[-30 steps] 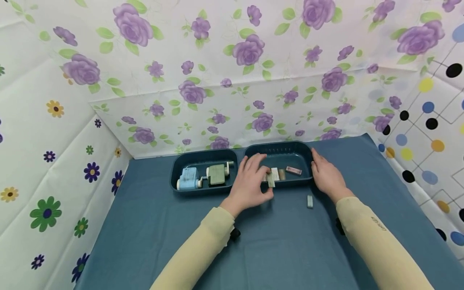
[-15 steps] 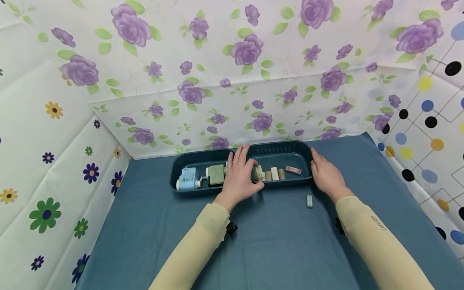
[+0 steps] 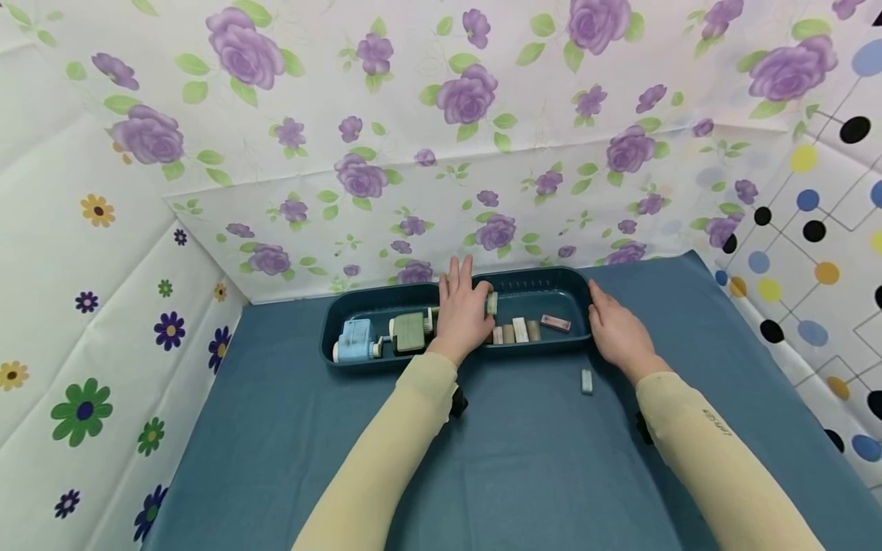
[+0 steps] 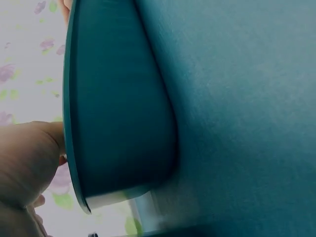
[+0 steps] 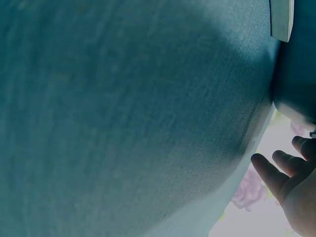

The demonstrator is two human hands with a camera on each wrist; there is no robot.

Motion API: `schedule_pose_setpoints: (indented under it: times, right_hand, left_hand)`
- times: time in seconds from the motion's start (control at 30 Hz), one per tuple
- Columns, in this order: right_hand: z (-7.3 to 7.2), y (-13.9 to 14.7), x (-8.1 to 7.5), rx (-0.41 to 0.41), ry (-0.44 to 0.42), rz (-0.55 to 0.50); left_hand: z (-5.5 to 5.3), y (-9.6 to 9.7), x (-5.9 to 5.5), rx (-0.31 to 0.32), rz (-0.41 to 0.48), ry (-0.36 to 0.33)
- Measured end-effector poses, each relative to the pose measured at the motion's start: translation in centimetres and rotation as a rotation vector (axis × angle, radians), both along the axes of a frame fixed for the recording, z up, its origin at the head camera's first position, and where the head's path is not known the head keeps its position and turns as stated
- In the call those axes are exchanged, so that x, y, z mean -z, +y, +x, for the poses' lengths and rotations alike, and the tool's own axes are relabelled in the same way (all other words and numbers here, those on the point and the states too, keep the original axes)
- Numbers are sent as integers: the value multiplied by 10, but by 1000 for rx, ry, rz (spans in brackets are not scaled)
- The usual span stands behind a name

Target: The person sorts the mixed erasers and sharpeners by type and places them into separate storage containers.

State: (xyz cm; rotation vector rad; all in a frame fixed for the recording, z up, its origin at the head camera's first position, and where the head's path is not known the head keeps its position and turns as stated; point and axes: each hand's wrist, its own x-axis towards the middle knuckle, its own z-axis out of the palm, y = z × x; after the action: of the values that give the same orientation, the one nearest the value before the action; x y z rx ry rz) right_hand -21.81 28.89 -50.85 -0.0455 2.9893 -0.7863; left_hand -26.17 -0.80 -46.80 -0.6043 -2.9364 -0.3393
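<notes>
In the head view my left hand [image 3: 462, 315] is over the left end of the right tray [image 3: 534, 301]. Thumb and fingers pinch a small pale green eraser [image 3: 492, 303] above the tray floor. Along the tray's near wall several erasers stand in a row, a white eraser [image 3: 520, 330] among them; part of the row is behind my hand. A pink eraser [image 3: 555, 323] lies at the row's right. My right hand [image 3: 618, 329] rests against the tray's right end, fingers straight. The left wrist view shows the tray's outer wall [image 4: 118, 98] beside the hand.
The left tray [image 3: 368, 308] holds a blue crank pencil sharpener [image 3: 357, 340] and a green one. A pale green eraser [image 3: 586, 382] lies on the blue cloth [image 3: 524, 459] in front of the right tray. A flowered sheet [image 3: 413, 191] hangs behind.
My left hand has carried the pale green eraser left from the near side of the row, then farther back over the tray. The right hand stays at the tray's end.
</notes>
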Motion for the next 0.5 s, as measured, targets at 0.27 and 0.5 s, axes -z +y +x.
schedule_pose_setpoints:
  times: [0.27,0.5]
  right_hand:
    - [0,-2,1,5,-2,-7]
    - [0,2,1,6,11,-8]
  left_hand:
    - [-3,3,0,-17,-45,-5]
    - [-3,3,2,-33,-29,-23]
